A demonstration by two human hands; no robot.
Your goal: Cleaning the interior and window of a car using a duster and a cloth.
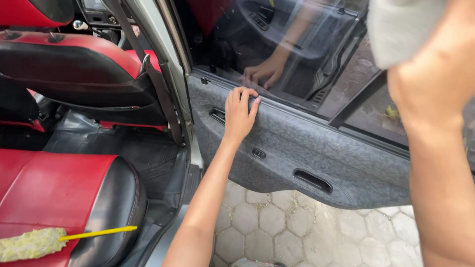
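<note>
Right hand (435,74), nearest the camera at the far right, is pressing a pale cloth (396,27) against the car window (297,44); whether its fingers are clenched cannot be told. Left hand (239,114) is gripping the top edge of the grey door panel (316,148), fingers curled over it, steadying the open door. Bracing it like this is likely helping the wiping stay firm and even.

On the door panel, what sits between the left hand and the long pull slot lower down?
In the head view, a small black switch sits on the grey door panel, between the left hand and the pull slot.
</note>
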